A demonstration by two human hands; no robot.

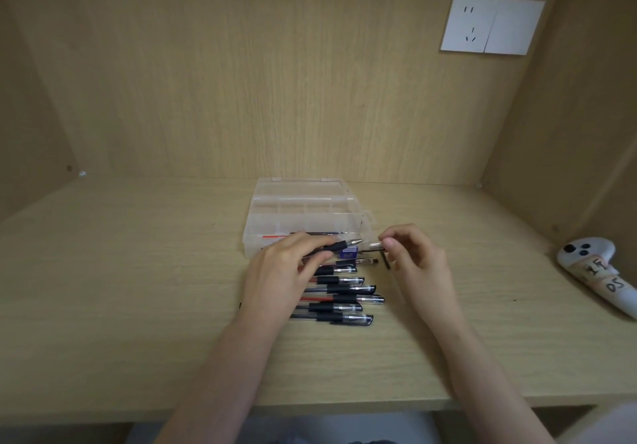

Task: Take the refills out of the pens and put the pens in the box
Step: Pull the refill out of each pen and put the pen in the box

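just beyond the left fingers (305,241) and right fingers (400,233) the clear compartment box (303,217) stands in the way, its near wall close to them. below and nearer than the fingers a row of pens (344,300) covers the bench (120,271). left of the left fingers is free bench; well right of the right fingers lies a white controller (586,258).

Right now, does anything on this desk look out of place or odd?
Only the white controller at the far right of the desk, taped with handwritten labels, unrelated to the pens. Nothing looks spilled or damaged.
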